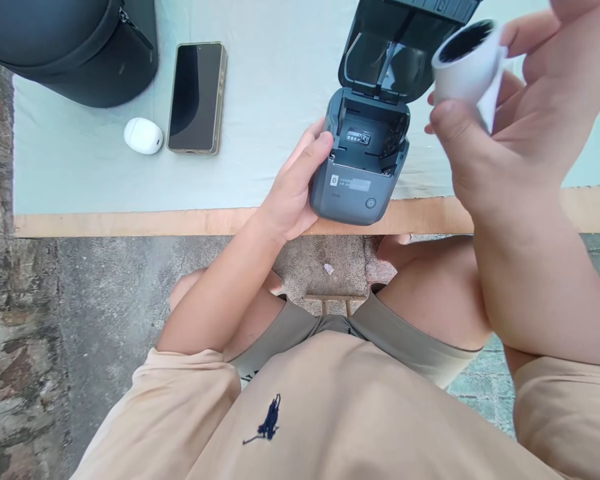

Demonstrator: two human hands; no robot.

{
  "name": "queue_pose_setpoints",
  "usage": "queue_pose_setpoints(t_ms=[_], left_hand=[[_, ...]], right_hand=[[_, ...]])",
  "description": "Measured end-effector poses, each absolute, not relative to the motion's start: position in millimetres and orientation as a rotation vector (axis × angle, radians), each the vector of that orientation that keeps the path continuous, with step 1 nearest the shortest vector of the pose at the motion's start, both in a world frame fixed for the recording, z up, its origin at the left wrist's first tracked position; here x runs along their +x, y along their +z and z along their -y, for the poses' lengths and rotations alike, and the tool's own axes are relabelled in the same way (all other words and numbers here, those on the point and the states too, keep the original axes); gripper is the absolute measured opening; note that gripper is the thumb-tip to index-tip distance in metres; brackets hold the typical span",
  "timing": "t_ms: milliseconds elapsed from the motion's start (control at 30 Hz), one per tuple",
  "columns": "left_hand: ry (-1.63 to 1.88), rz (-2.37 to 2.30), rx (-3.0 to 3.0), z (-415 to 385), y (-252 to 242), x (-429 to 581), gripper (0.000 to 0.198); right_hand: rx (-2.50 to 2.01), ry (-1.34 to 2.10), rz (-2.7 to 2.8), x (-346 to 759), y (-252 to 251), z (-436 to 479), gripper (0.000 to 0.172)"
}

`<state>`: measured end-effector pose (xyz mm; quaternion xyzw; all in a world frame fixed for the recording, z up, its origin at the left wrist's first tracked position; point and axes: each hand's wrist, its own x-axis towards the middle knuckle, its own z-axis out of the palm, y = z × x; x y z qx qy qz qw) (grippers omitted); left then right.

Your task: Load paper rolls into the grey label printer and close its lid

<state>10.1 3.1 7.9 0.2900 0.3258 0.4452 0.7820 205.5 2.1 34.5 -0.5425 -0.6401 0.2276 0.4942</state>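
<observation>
My left hand grips the left side of a dark grey label printer, thumb on its upper edge. The printer's lid stands swung up, and its paper bay shows bare inside, with a small printed sticker on the back wall. A power button and a Bluetooth mark sit on the front face. To the right of the lid, my right hand is closed around a white roll of label paper, thumb at the front and fingers behind. The roll's dark hollow core faces up, and a loose end of paper hangs beside my fingers.
A smartphone lies face up on the pale cloth-covered table. Left of it rests a white earbud case. A black zipped bag stands at the far left corner. The table's wooden front edge runs before my knees.
</observation>
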Motion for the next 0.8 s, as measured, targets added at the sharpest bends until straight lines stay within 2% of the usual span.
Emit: queue_pose_setpoints(t_ms=[100, 200, 267, 567, 800], left_hand=[[0.971, -0.696, 0.609, -3, 7, 9, 0.026], [0.964, -0.71, 0.578, -2, 7, 8, 0.03], [0.957, -0.718, 0.597, -1, 7, 7, 0.031], [0.965, -0.729, 0.705, 3, 8, 8, 0.035], [0.953, -0.748, 0.644, 3, 9, 8, 0.039]], right_hand=[[-1.089, 0.325, 1.843, 196, 37, 0, 0.046], [-1.219, 0.2, 2.014, 187, 37, 0, 0.025], [-1.293, 0.115, 2.081, 182, 38, -1, 0.019], [-1.332, 0.18, 2.094, 174, 42, 4, 0.022], [-1.416, 0.159, 2.107, 177, 38, 1, 0.013]])
